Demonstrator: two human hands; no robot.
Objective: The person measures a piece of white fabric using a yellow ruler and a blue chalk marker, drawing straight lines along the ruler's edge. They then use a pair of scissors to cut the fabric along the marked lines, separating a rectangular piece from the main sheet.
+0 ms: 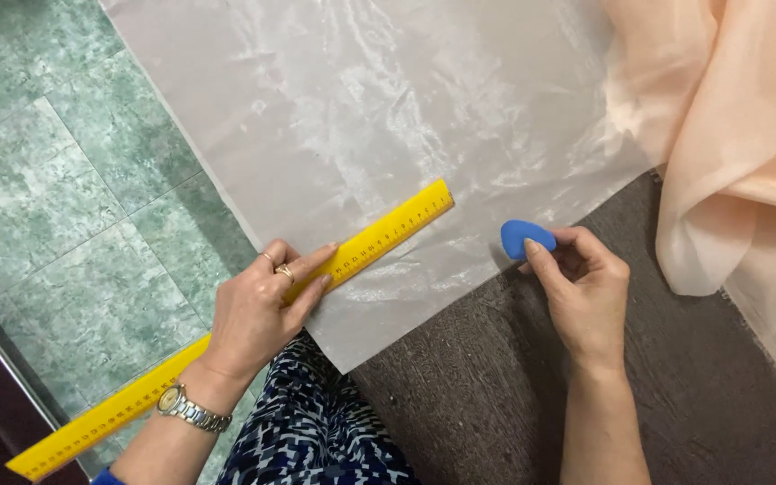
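A long yellow ruler (226, 346) is laid diagonally across the near corner of a sheer white fabric sheet (379, 117), its lower end hanging past the table edge over the green tiled floor (56, 180). The ruler is pressed down by the left hand (258, 314), fingers stretched flat and nearly straight along it, palm down; nothing is gripped. Rings and a metal wristwatch (192, 409) are worn on that hand and wrist. A blue rounded tailor's chalk (524, 238) is pinched between thumb and fingertips of the right hand (586, 292), the other fingers curled in. The chalk is held at the fabric's near edge, just beyond the ruler's upper end, not touching it. Peach fabric (729, 135) is bunched at the right on the dark grey table cover (478, 395). A patterned blue garment (316, 431) is seen below.
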